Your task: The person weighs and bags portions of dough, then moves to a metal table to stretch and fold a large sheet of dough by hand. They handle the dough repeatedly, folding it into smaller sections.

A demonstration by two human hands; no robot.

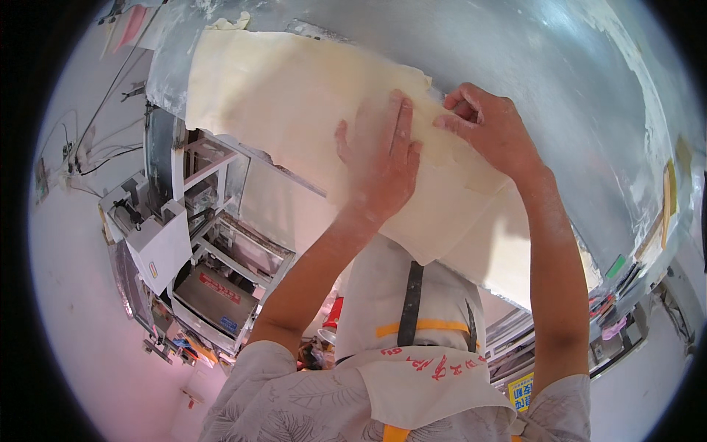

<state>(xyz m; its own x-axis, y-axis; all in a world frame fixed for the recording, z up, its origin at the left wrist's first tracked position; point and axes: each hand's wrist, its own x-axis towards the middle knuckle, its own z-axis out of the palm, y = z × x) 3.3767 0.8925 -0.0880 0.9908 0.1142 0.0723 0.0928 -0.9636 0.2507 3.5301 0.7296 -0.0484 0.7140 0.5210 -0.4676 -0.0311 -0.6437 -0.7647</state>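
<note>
A wide, pale yellow sheet of dough (287,96) lies across a floury metal table (560,81), and its near part hangs over the table's front edge. My left hand (381,163) presses flat on the dough, fingers together and dusted with flour. My right hand (490,125) sits just to its right, fingers curled and pinching the dough's torn far edge. Both forearms reach up from the lower edge over my white apron (420,368).
A metal machine (158,236) with white housings and a conveyor stands at the left, below the table edge. Cables run along the wall at far left. Coloured tools and scraps lie along the table's right rim (666,199). A yellow sign (521,390) shows at lower right.
</note>
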